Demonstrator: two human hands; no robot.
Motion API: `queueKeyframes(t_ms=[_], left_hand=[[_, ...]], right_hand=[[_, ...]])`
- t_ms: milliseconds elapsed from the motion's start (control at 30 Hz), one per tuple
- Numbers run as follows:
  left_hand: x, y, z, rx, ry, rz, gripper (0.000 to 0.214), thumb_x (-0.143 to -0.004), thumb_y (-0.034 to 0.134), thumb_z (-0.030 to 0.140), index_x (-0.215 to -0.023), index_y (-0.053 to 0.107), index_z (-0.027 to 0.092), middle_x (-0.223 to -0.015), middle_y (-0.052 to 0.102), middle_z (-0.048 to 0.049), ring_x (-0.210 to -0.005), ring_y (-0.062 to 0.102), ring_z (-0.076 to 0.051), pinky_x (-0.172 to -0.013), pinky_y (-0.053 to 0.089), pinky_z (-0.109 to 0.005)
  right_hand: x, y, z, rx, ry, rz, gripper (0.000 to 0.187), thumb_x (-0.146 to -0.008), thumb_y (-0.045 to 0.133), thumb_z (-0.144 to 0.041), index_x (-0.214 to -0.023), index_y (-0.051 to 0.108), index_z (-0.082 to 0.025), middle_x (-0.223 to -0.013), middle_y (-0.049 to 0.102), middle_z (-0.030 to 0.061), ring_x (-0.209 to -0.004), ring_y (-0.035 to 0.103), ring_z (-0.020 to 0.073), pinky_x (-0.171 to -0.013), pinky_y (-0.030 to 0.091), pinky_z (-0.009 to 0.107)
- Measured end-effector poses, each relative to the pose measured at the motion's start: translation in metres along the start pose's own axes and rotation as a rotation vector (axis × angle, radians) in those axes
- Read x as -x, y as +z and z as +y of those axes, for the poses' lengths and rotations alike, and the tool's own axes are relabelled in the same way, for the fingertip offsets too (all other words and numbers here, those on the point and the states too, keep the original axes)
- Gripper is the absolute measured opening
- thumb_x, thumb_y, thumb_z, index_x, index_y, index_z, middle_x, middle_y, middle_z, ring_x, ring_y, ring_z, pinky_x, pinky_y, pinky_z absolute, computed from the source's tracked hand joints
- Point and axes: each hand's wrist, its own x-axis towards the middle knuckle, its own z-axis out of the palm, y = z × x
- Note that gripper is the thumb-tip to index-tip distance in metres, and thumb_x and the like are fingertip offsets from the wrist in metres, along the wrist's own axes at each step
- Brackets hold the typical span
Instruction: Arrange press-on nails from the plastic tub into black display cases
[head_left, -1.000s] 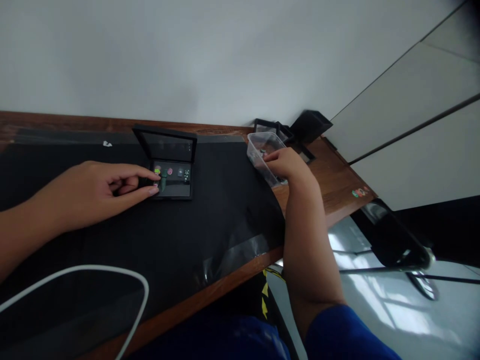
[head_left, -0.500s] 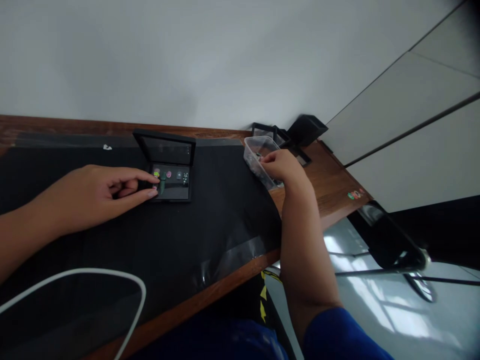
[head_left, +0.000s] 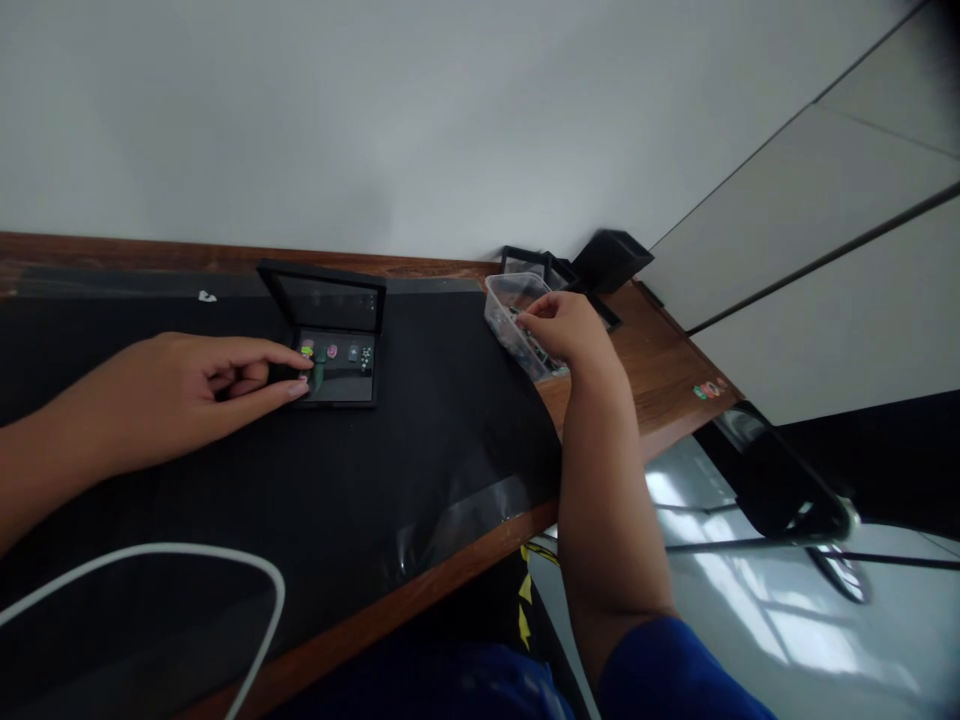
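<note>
A black hinged case [head_left: 339,405] stands with its lid up on the black table covering, and several small coloured charms [head_left: 332,352] lie inside its base. My left hand [head_left: 202,385] reaches in from the left, thumb and index finger closed at the case's left edge, beside a yellow-green charm [head_left: 307,351]. Over to the right, a clear plastic tub [head_left: 504,325] holds many small pieces. My right hand [head_left: 568,328] is over the tub's right side, its thumb and fingertips pinched together above the pieces; whatever they hold is too small to make out.
Behind the tub are black frames [head_left: 525,262] and a black box [head_left: 611,258]. A white scrap [head_left: 207,296] lies near the wall. A white cable [head_left: 187,548] loops across the front left. Small coloured stickers [head_left: 709,390] are at the wooden table's right end.
My right hand has lifted slightly from among the pieces in the tub, fingertips still pinched. The left hand stays at the case; the whole view has shifted a little.
</note>
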Motion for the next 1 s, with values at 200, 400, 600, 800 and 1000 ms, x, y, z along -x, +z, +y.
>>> queueKeyframes(t_ms=[200,400,600,800,1000], left_hand=[[-0.001,0.003,-0.009,-0.011,0.04,-0.006,0.074,-0.084,0.053,0.088,-0.123,0.082,0.033,-0.065,0.067,0.0041,-0.053,0.064,-0.019,-0.054,0.043,-0.029],[-0.001,0.0,-0.005,0.001,0.04,-0.002,0.075,-0.081,0.054,0.089,-0.121,0.083,0.032,-0.065,0.068,0.0031,-0.053,0.064,-0.02,-0.053,0.043,-0.029],[0.0,-0.002,0.001,-0.01,-0.008,-0.023,0.077,-0.078,0.052,0.091,-0.121,0.082,0.034,-0.066,0.068,0.0035,-0.054,0.064,-0.02,-0.055,0.043,-0.03],[0.0,-0.001,-0.001,-0.006,0.043,-0.012,0.072,-0.084,0.054,0.087,-0.123,0.082,0.033,-0.065,0.067,0.0047,-0.051,0.061,-0.018,-0.054,0.041,-0.029],[0.001,-0.001,0.0,0.003,0.086,-0.005,0.069,-0.087,0.053,0.085,-0.122,0.083,0.033,-0.062,0.064,0.006,-0.049,0.059,-0.016,-0.053,0.039,-0.028]], right_hand=[[-0.001,0.0,0.002,-0.078,-0.075,0.099,0.007,-0.082,0.075,-0.024,-0.084,0.077,-0.018,-0.085,0.078,0.0072,-0.077,0.069,0.0196,-0.077,0.053,0.035],[0.003,0.001,-0.003,-0.331,-0.141,0.126,0.008,-0.086,0.076,-0.026,-0.086,0.077,-0.018,-0.081,0.081,0.0071,-0.069,0.073,0.0191,-0.069,0.057,0.034],[0.01,0.003,-0.016,-0.521,-0.383,0.231,0.009,-0.084,0.083,-0.025,-0.088,0.079,-0.019,-0.093,0.084,0.0072,-0.089,0.08,0.0215,-0.084,0.066,0.038],[0.026,0.005,-0.031,-0.649,-0.499,0.322,0.007,-0.083,0.086,-0.026,-0.088,0.083,-0.023,-0.095,0.085,0.0035,-0.092,0.081,0.0215,-0.09,0.069,0.04],[0.039,0.016,-0.037,-0.744,-0.697,0.131,0.008,-0.082,0.089,-0.028,-0.079,0.082,-0.028,-0.092,0.085,0.0004,-0.096,0.083,0.0209,-0.094,0.069,0.04]])
